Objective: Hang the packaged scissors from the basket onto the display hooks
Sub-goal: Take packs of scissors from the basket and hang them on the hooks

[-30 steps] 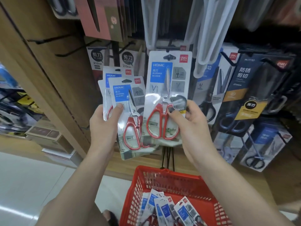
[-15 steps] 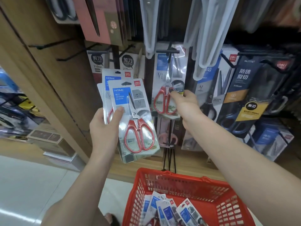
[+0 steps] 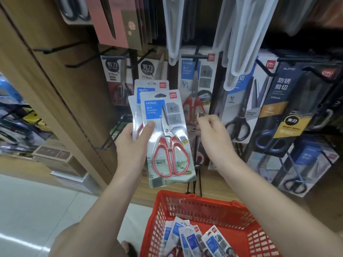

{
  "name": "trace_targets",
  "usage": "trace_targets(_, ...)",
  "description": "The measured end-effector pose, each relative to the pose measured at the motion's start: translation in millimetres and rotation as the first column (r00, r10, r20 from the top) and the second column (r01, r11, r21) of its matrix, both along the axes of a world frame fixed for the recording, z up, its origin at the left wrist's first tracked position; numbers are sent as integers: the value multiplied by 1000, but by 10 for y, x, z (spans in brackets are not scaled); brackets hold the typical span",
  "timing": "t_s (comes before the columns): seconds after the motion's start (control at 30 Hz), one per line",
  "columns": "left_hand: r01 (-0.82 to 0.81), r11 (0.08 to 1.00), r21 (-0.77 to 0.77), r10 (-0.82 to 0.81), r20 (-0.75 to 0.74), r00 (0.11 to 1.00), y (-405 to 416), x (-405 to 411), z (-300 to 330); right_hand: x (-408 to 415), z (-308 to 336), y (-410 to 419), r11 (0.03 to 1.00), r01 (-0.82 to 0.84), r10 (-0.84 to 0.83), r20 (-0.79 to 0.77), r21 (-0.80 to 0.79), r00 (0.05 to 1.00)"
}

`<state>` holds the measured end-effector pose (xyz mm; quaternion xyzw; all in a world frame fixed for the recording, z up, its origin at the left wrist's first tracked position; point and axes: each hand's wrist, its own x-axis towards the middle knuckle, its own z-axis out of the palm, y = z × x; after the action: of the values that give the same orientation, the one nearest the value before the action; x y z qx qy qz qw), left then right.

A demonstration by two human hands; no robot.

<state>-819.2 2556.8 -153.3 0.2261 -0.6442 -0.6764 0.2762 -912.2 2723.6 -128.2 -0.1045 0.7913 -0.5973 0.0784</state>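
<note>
My left hand [image 3: 132,145] grips a small stack of packaged red-handled scissors [image 3: 167,138], thumb across the front pack. A matching pack [image 3: 196,84] hangs on a black display hook [image 3: 194,56] at centre. My right hand [image 3: 211,130] hovers just below that hung pack with fingers loosely curled and nothing in them. The red basket [image 3: 200,206] sits low in front of me, with several more scissor packs [image 3: 193,238] lying inside.
Dark and white boxed scissors [image 3: 284,101] hang to the right, some on forward-pointing hooks. Clear plastic sleeves [image 3: 239,39] dangle above. Bare black hooks [image 3: 55,49] stick out of the wooden panel at upper left. White floor lies at lower left.
My right hand carried one pack up to the centre hook, left it hanging there and has drawn back slightly. The left hand kept its stack roughly in place.
</note>
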Motion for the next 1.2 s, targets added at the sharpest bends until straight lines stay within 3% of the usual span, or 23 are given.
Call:
trace_targets(0.13,6,1000,20,-6,-15,1000,41,-14,2,329,5,31,980,-199,197,75,16,977)
trace_targets(0.2,7,999,44,-6,-11,1000,50,-16,9,395,-6,25,963,-264,269,113,-50,957)
trace_targets(0.43,-46,997,63,45,24,999,-9,-4,47,395,-127,207,901,-263,342,193,-345,919)
trace_targets(0.63,-87,990,111,84,24,996,-83,26,68,549,-298,540,848,-223,294,78,-480,953)
trace_targets(0.9,-78,990,122,76,21,997,-40,18,91,686,-157,561,826,-272,239,-131,-494,962)
trace_targets(1.2,-112,989,97,110,27,994,-39,4,57,510,-22,247,848,-131,141,-21,-513,990)
